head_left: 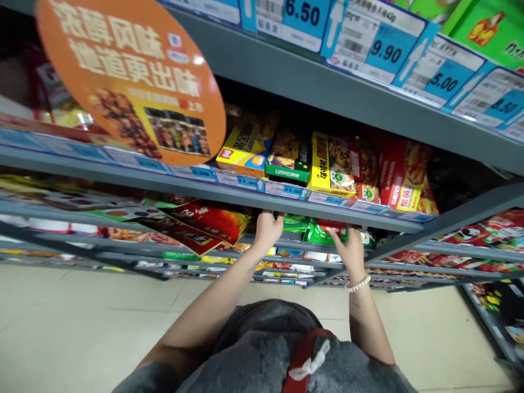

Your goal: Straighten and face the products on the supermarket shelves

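Observation:
I reach both hands into a lower shelf of a grey store rack. My left hand (267, 228) is curled, its fingers tucked under the shelf edge beside green packets (295, 222); what they hold is hidden. My right hand (349, 246), a bead bracelet on its wrist, pinches a green packet (323, 233) at the shelf front. Red packets (208, 221) lie to the left of my hands.
The shelf above carries yellow, green and red boxes (327, 164) behind a strip of price tags (282, 190). A round orange sign (131, 76) hangs at upper left. Blue price labels (385, 52) line the top shelf. Pale tiled floor (82, 316) lies below.

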The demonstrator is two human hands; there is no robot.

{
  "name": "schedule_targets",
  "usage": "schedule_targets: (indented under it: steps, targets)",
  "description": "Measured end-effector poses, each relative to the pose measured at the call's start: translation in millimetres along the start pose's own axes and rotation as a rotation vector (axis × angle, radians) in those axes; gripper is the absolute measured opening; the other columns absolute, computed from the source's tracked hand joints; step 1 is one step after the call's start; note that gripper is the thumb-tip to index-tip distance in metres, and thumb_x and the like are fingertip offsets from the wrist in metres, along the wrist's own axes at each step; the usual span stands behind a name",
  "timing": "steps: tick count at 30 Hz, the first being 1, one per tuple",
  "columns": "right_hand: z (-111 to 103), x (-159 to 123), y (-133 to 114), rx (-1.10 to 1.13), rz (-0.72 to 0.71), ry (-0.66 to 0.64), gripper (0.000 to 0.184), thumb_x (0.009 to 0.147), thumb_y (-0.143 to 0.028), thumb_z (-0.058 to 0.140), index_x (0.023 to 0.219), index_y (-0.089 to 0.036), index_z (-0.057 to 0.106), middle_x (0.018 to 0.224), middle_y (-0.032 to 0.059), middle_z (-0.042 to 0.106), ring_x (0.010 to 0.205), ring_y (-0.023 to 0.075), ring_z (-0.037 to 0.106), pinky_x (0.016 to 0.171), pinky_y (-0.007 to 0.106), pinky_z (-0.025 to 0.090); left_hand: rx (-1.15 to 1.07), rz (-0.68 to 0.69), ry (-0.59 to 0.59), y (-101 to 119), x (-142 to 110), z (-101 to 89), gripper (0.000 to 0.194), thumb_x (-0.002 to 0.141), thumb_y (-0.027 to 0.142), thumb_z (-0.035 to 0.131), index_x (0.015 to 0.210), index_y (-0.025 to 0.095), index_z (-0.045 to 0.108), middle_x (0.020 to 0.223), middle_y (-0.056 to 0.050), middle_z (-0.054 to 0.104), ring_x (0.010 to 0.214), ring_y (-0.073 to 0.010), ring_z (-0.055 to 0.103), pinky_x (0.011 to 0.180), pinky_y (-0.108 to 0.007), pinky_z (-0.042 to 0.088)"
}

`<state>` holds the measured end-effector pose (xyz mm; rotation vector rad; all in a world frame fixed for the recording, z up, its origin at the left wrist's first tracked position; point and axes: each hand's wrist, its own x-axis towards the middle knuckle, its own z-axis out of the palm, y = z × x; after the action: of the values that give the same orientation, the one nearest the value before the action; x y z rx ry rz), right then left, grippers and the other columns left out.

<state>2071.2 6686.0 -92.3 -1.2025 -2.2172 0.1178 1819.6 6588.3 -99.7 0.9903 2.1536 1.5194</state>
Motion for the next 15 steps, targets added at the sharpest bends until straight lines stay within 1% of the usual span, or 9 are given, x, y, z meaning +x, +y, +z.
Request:
schedule_targets:
  steps: [1, 2, 4, 6, 9, 11, 13, 15]
  targets:
    - [1.9, -2.0, 2.9, 0.000, -0.040, -0.040, 0.059, 0.092, -0.066, 0.049, 0.112, -0.013, 0.063, 0.103, 0.0178, 0.064, 0.101, 0.0330, 0.056, 0.088, 0.047, 0.048, 0.036, 0.026, -0.002, -2.2, 7.4, 1.9, 0.019, 0.083, 0.028, 0.055, 0.091, 0.015, 0.066, 0.066, -0.008, 0.066, 0.094, -0.0320, 0.070, 0.097, -0.045, 0.050]
    - [3.8, -3.9, 4.6, 0.000, -0.069, -0.065, 0.055, 0.092, -0.063, 0.051, 0.116, -0.014, 0.062, 0.109, 0.0176, 0.063, 0.105, 0.0327, 0.055, 0.091, 0.046, 0.048, 0.053, 0.075, 0.005, -4.6, 14.1, 2.9, 0.020, 0.081, 0.025, 0.054, 0.092, 0.016, 0.067, 0.070, -0.009, 0.068, 0.099, -0.0321, 0.069, 0.100, -0.044, 0.049]
    - [7.0, -7.2, 6.3, 0.004, -0.094, -0.077, 0.047, 0.093, -0.054, 0.055, 0.121, -0.017, 0.061, 0.119, 0.0171, 0.061, 0.114, 0.0321, 0.052, 0.095, 0.046, 0.047, 0.058, 0.198, 0.004, -10.4, 25.4, 3.4, 0.030, 0.077, 0.020, 0.053, 0.104, 0.017, 0.068, 0.087, -0.010, 0.073, 0.114, -0.0307, 0.064, 0.109, -0.043, 0.044]
    - [9.2, -8.7, 7.9, 0.011, -0.094, -0.070, 0.044, 0.094, -0.050, 0.056, 0.123, -0.017, 0.061, 0.122, 0.0170, 0.061, 0.117, 0.0319, 0.051, 0.096, 0.046, 0.047, 0.046, 0.249, -0.027, -18.5, 33.3, 3.2, 0.042, 0.076, 0.020, 0.053, 0.116, 0.018, 0.065, 0.102, -0.009, 0.074, 0.123, -0.0290, 0.059, 0.113, -0.043, 0.041]
    - [10.8, -8.4, 11.1, -0.002, -0.095, -0.070, 0.047, 0.095, -0.053, 0.054, 0.121, -0.015, 0.063, 0.117, 0.0175, 0.063, 0.114, 0.0326, 0.053, 0.094, 0.046, 0.048, 0.024, 0.218, -0.109, -35.8, 39.9, 5.0, 0.046, 0.078, 0.026, 0.054, 0.123, 0.019, 0.062, 0.114, -0.008, 0.073, 0.130, -0.0281, 0.053, 0.114, -0.043, 0.041]
    - [11.1, -7.9, 12.9, -0.017, -0.096, -0.073, 0.050, 0.096, -0.055, 0.052, 0.122, -0.014, 0.063, 0.117, 0.0177, 0.063, 0.114, 0.0328, 0.052, 0.093, 0.046, 0.048, 0.039, 0.186, -0.146, -47.9, 43.0, 8.2, 0.044, 0.078, 0.031, 0.057, 0.119, 0.020, 0.063, 0.118, -0.008, 0.072, 0.132, -0.0288, 0.052, 0.113, -0.042, 0.042]
    - [11.0, -7.6, 13.7, -0.025, -0.100, -0.072, 0.051, 0.096, -0.056, 0.051, 0.124, -0.014, 0.063, 0.117, 0.0177, 0.062, 0.113, 0.0328, 0.052, 0.093, 0.045, 0.048, 0.065, 0.175, -0.159, -55.9, 46.7, 12.6, 0.041, 0.076, 0.036, 0.063, 0.114, 0.021, 0.065, 0.120, -0.009, 0.071, 0.132, -0.0301, 0.052, 0.112, -0.042, 0.042]
    - [10.6, -7.4, 13.8, -0.033, -0.108, -0.072, 0.052, 0.096, -0.056, 0.050, 0.122, -0.013, 0.063, 0.116, 0.0177, 0.062, 0.111, 0.0328, 0.052, 0.093, 0.045, 0.048, 0.067, 0.190, -0.152, -56.4, 51.8, 18.1, 0.044, 0.073, 0.041, 0.068, 0.113, 0.020, 0.065, 0.123, -0.010, 0.070, 0.132, -0.0308, 0.052, 0.113, -0.044, 0.041]
